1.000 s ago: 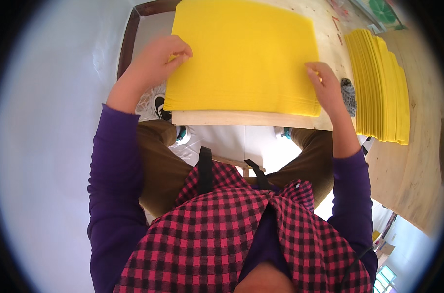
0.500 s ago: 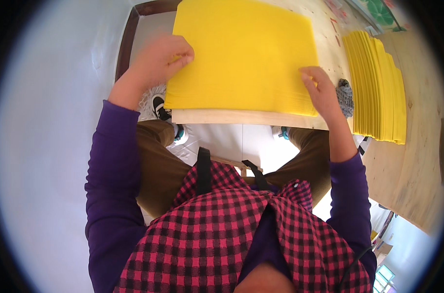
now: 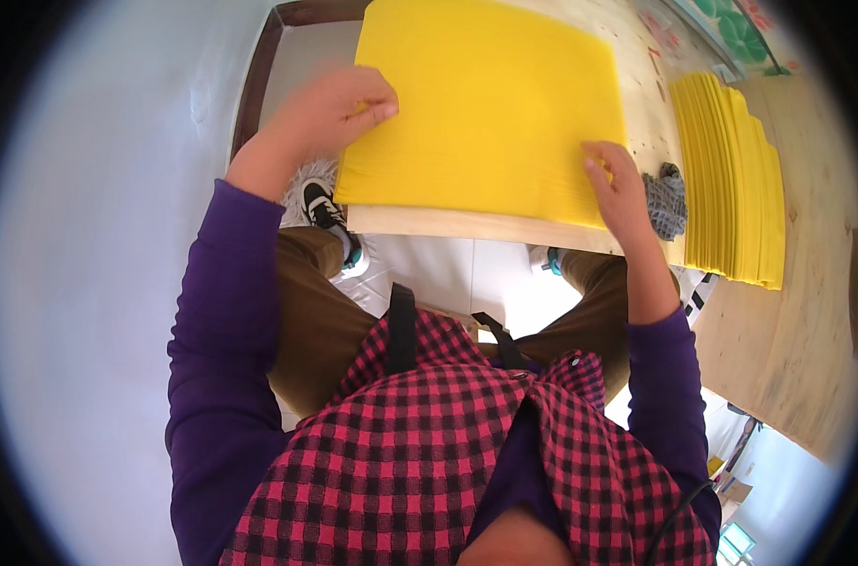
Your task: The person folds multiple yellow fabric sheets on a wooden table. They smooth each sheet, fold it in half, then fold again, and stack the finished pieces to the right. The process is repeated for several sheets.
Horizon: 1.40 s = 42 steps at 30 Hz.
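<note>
A large flat yellow sheet (image 3: 485, 113), looking like cloth or felt, lies on a pale wooden table (image 3: 476, 224) before me. Fine layered lines along its near edge suggest more sheets under it. My left hand (image 3: 344, 104), partly blurred, is over the sheet's left edge with its fingers curled and thumb close to the index finger; whatever it may pinch is hidden. Near the right edge, my right hand (image 3: 619, 189) hovers at or just above the sheet. Its thumb and index finger are bent but apart, with nothing visible between them.
On the right lies a thick stack of folded yellow sheets (image 3: 731, 184). A crumpled grey knitted piece (image 3: 666, 200) rests between it and my right hand. A dark brown frame (image 3: 259, 80) borders the table's left side. My legs and shoes (image 3: 323, 206) are below the near edge.
The whole view has shifted slightly, so table and sheets appear farther right. My right hand is a little nearer and farther in from the sheet's right edge. The left hand stays by the left edge.
</note>
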{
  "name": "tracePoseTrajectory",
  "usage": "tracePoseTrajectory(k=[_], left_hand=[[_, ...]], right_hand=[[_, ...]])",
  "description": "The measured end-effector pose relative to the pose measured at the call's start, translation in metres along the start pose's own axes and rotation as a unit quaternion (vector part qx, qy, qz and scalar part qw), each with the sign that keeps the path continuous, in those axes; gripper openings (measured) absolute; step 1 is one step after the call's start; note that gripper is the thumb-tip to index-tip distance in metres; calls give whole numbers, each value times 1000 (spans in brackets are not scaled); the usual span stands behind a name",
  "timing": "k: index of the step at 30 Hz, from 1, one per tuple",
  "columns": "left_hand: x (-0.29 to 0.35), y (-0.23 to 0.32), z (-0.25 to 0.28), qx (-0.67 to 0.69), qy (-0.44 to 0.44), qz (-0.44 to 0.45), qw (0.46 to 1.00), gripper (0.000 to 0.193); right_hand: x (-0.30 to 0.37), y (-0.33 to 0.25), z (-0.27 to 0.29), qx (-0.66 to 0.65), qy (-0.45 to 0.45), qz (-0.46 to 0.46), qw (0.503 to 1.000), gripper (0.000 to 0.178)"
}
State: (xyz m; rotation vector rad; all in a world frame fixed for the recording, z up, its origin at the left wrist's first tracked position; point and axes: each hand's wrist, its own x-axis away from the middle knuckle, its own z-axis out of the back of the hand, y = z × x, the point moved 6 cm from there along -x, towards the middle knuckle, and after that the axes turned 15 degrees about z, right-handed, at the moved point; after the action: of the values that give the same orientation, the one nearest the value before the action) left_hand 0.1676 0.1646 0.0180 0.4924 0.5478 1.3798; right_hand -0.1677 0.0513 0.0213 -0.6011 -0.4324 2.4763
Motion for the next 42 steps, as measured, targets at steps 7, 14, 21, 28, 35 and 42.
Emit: tracePoseTrajectory(k=[7, 14, 21, 28, 35, 42], left_hand=[[-12, 1, 3, -34, 118, -39, 992, 12], [9, -5, 1, -7, 0, 30, 1000, 13], [0, -9, 4, -6, 45, 22, 999, 18], [12, -10, 6, 4, 37, 5, 999, 24], [2, -16, 8, 50, 48, 46, 997, 25], [20, 2, 9, 57, -23, 46, 997, 31]], right_hand=[[-21, 6, -11, 39, 10, 10, 999, 28], [-7, -18, -1, 0, -7, -5, 1000, 26], [-26, -13, -18, 34, 0, 31, 999, 27], [-16, -9, -8, -6, -1, -1, 1000, 30], [-30, 7, -14, 3, 7, -7, 1000, 30], [-10, -11, -9, -28, 1, -9, 1000, 28]])
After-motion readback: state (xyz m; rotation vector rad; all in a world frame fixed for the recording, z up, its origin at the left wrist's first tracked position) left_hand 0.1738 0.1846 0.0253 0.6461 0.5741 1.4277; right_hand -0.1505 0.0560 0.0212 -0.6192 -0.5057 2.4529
